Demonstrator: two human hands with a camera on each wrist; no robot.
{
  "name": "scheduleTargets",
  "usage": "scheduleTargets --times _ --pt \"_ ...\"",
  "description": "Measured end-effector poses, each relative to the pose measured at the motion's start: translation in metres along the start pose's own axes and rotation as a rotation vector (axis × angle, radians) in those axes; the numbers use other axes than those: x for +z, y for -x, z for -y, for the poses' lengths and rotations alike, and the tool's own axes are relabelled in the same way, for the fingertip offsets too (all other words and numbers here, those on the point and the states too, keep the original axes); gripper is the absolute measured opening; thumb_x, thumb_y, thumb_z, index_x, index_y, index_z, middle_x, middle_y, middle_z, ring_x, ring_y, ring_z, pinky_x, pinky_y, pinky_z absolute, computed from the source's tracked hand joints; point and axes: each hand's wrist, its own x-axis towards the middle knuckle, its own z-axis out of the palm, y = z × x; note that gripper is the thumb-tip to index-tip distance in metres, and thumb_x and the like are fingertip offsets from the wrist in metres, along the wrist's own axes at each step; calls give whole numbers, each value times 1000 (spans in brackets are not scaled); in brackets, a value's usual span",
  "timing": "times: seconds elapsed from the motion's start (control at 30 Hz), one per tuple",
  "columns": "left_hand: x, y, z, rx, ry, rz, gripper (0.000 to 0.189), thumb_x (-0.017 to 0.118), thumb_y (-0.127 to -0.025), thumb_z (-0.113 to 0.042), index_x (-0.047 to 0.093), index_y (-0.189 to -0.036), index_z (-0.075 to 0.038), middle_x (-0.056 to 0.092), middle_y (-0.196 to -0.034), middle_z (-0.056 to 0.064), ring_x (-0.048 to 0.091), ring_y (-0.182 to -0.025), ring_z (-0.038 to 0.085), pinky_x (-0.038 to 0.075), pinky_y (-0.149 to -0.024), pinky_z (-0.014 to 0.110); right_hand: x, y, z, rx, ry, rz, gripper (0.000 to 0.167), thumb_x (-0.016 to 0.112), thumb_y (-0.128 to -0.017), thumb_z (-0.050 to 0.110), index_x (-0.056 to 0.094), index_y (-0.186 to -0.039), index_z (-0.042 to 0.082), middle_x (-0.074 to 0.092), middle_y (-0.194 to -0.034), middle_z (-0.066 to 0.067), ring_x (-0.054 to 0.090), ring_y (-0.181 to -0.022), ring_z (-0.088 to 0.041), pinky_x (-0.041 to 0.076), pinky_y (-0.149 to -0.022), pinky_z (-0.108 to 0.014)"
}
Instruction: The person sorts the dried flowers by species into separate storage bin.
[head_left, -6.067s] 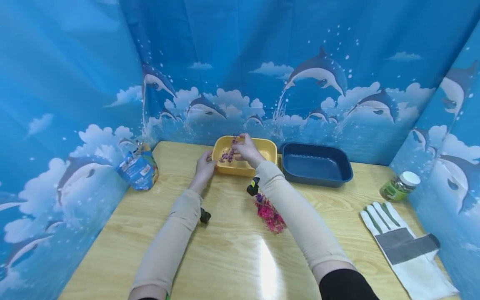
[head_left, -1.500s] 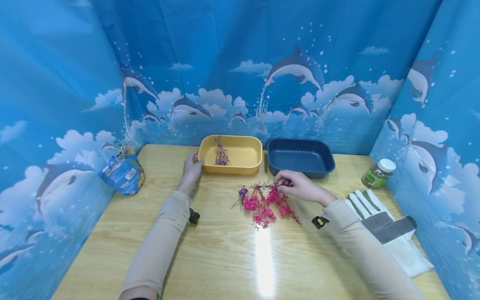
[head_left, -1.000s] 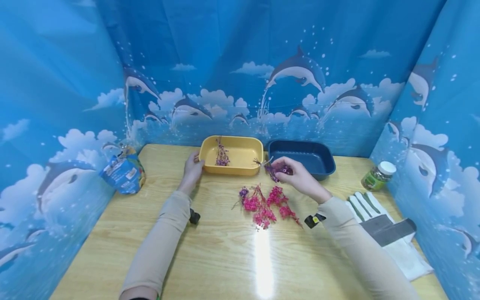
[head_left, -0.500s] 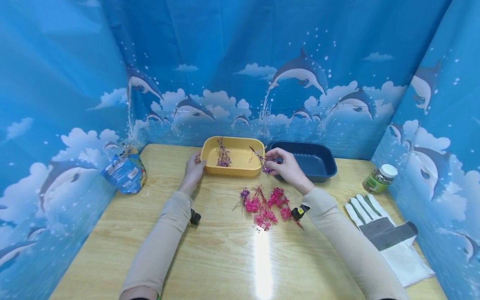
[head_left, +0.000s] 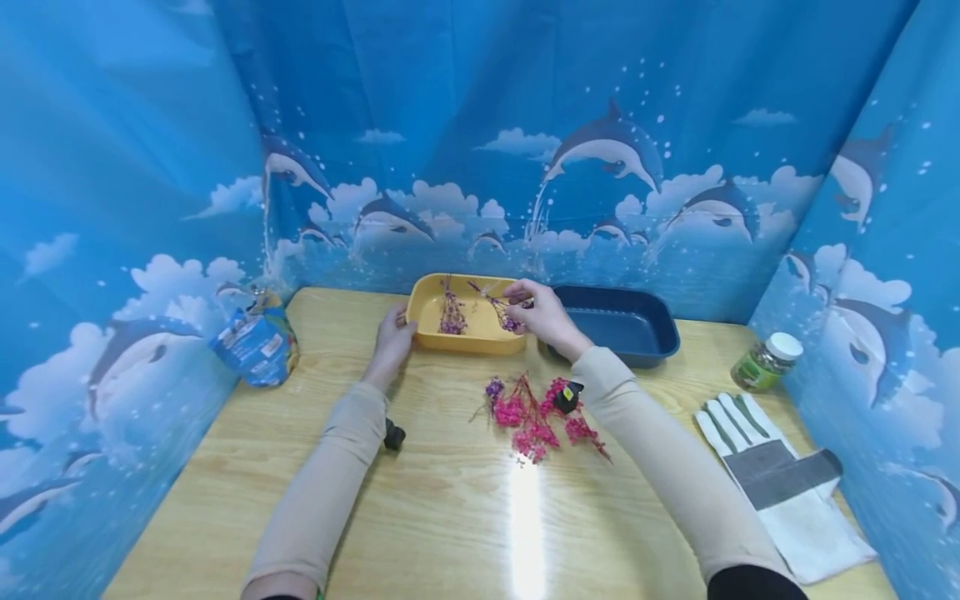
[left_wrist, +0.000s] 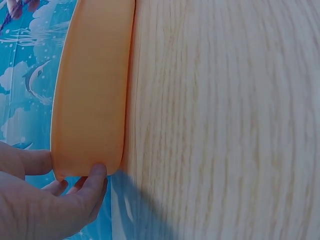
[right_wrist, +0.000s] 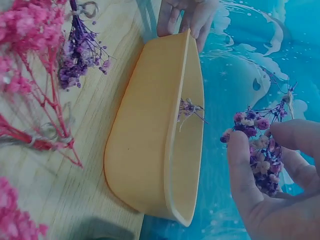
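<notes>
My left hand (head_left: 392, 340) grips the left end of a yellow plastic tub (head_left: 468, 343), with thumb and fingers at its rim and outer wall. Pinched in my right hand (head_left: 546, 312) is a small bunch of purple dried flowers (right_wrist: 262, 167) tied with twine, held over the tub's right part. Another purple bunch (head_left: 452, 315) lies inside the tub towards its left. On the table in front are pink dried flowers (head_left: 531, 437), and beside them a purple bunch (right_wrist: 80, 55) that also has a twine tie.
A dark blue tub (head_left: 617, 329) stands to the right of the yellow one. Further right are a white-lidded jar (head_left: 767, 362) and a white and grey work glove (head_left: 780, 479). At the far left sits a blue bag (head_left: 258, 346). A dolphin-print curtain (head_left: 465, 125) encloses the table.
My right hand picked up a purple bunch from among the pink flowers and carried it left and away from me, over the yellow tub. The left hand kept its grip on the tub.
</notes>
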Motion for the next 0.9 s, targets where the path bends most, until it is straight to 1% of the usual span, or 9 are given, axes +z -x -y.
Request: scheduleTargets --times 0.13,0.23,0.27,0.37,0.47,0.57,0.67,0.8,0.9 --pt "0 2 -2 13 -17 -11 55 47 -109 -8 34 -163 -3 44 -161 26 50 -145 36 52 -118 40 7 -9 2 -7 32 6 32 61 -106 9 61 -137 4 60 -138 -22 71 -96 -30 66 -88 -54" --pt "0 2 -3 8 -12 -5 56 45 -109 -7 32 -164 -3 43 -162 26 49 -147 36 50 -121 41 12 -16 3 -21 58 11 33 60 -106 8 61 -139 3 59 -141 -23 71 -98 -34 65 -89 -57" --pt "0 1 -4 -4 1 5 57 44 -110 -7 30 -165 -4 41 -163 25 46 -149 37 46 -124 43 14 -19 3 -24 64 12 32 60 -106 8 61 -138 4 59 -142 -23 71 -99 -34 65 -90 -57" --pt "1 2 -4 -2 7 8 57 44 -110 -5 29 -165 -3 41 -163 25 46 -149 37 45 -125 45 21 -26 3 -20 82 14 32 59 -106 8 62 -138 4 59 -143 -23 70 -102 -34 65 -91 -57" --pt "1 2 -5 3 8 3 57 44 -109 -4 30 -164 -3 42 -163 25 47 -149 38 46 -124 45 28 -33 3 -23 104 15 31 59 -106 6 62 -137 3 57 -143 -26 70 -96 -29 66 -88 -53" --pt "1 1 -5 5 10 1 57 44 -109 -4 30 -164 -3 42 -163 25 47 -148 38 47 -124 45 34 -38 4 -36 135 25 32 57 -106 4 61 -137 -1 57 -144 -29 68 -86 -23 66 -83 -50" --pt "0 1 -6 3 27 -1 57 44 -108 -3 31 -164 -2 42 -163 26 48 -148 39 47 -123 46 39 -41 4 -43 165 28 31 57 -106 4 63 -136 -1 59 -142 -27 65 -83 -22 65 -79 -49" --pt "0 0 -7 -1 54 2 57 45 -107 0 32 -162 1 43 -162 28 49 -147 41 48 -122 48 43 -44 2 -37 213 21 30 57 -106 4 64 -135 1 62 -141 -22 67 -94 -28 64 -80 -47" --pt "-1 0 -8 -13 59 12 57 45 -107 0 32 -162 1 44 -161 27 49 -147 41 48 -122 48 47 -47 0 -36 247 9 30 58 -105 3 65 -134 1 63 -141 -21 67 -114 -33 63 -87 -46"
